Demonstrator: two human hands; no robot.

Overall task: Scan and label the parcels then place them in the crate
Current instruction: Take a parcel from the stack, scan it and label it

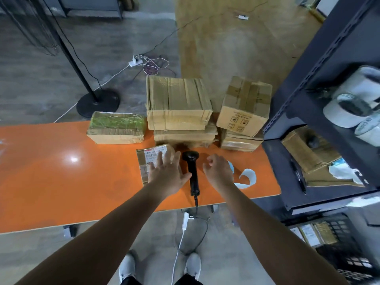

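Labelled small parcel on the orange table, not yet crated.
Left hand presses it, fingers straight and apart; right hand, loosely curled and empty, hovers beside the barcode scanner. Stacked parcels apparently await processing; the crate holds a few.

labelled parcel: half under left hand | label: print unreadable | crate: cut by edge

Room for you over the left half of the orange tabletop, cardboard boxes wall its far edge, barcode scanner lies near the front edge, shelving rack hems its right edge.
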